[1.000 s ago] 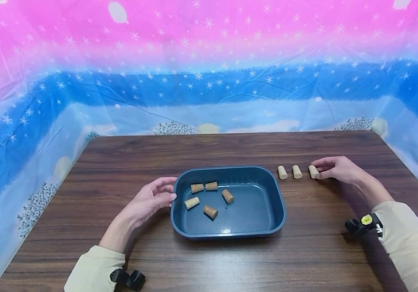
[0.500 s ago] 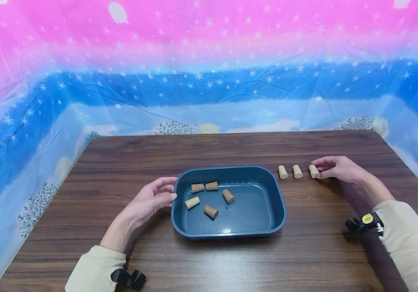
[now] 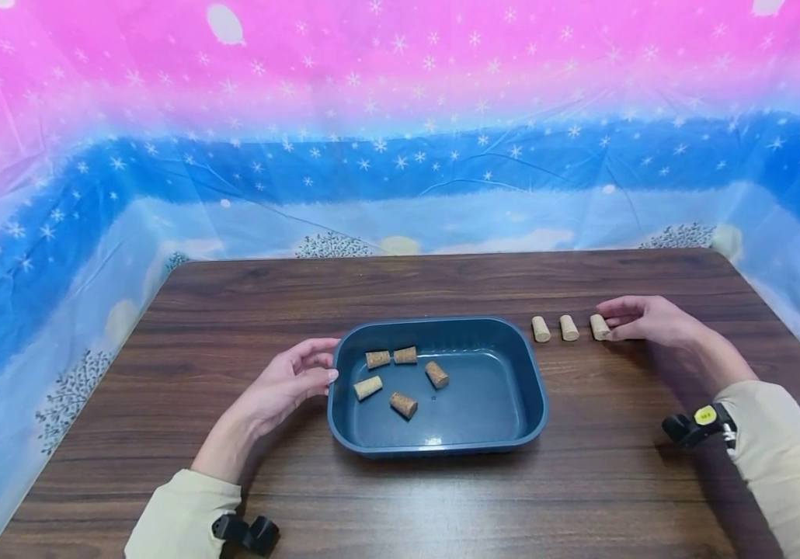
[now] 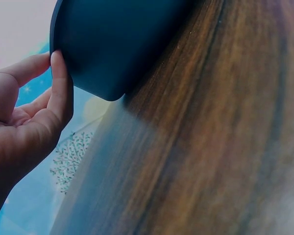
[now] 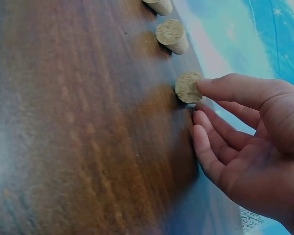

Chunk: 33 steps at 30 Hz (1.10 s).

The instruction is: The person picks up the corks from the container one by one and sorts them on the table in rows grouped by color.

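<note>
My left hand (image 3: 290,383) pinches the left rim of a dark blue plastic basin (image 3: 484,448) between thumb and fingers. The left wrist view shows the thumb and a fingertip meeting at the basin's edge (image 4: 53,29). On the table to the right, my right hand (image 3: 659,322) holds the rightmost pale cork stopper (image 3: 599,328), thumb at its near end and fingers toward the far side. Two more pale corks, a middle one (image 3: 568,328) and a left one (image 3: 540,329), lie beside it in a row.
Inside the basin lie several corks, among them a brown one (image 3: 403,405) and a paler one (image 3: 368,388). The dark wood-grain table (image 3: 442,512) extends around it. A pink and blue snowflake cloth (image 3: 400,163) hangs behind and at both sides.
Almost nothing differs. My right hand has shifted very slightly away from me at the rightmost cork; the left hand and basin stay put.
</note>
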Each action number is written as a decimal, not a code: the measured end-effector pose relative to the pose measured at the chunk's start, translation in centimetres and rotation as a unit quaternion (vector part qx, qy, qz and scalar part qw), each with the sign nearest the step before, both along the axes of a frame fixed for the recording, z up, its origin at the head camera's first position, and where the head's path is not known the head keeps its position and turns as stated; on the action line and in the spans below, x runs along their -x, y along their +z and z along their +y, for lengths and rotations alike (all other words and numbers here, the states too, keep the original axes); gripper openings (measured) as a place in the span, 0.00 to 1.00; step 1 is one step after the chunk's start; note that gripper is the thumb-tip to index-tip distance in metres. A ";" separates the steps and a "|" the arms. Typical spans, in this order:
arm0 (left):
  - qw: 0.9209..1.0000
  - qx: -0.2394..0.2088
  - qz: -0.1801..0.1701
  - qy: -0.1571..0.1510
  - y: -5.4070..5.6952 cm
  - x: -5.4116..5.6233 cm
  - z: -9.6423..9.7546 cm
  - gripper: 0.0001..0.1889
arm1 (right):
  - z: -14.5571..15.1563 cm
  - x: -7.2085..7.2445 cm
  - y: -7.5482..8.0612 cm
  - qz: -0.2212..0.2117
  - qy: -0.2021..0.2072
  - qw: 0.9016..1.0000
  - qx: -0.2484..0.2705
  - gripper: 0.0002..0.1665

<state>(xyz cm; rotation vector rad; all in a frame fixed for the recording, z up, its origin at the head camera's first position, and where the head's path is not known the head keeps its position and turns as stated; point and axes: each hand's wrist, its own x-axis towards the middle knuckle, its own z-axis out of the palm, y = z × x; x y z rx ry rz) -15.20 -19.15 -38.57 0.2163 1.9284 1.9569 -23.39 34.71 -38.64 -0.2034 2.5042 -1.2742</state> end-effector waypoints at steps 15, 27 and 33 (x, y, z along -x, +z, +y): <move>1.000 0.003 -0.004 0.000 0.1 -0.1 -0.1 0.29 | -1.7 0.1 2.5 0.075 -0.036 0.995 -0.049 0.32; 1.000 0.003 -0.005 0.003 0.1 -0.1 -0.1 0.30 | -9.3 -2.3 6.1 0.095 0.009 0.995 -0.004 0.29; 1.000 0.007 -0.002 0.002 0.1 -0.1 -0.1 0.29 | -12.3 -2.9 6.9 0.109 0.035 0.993 0.008 0.25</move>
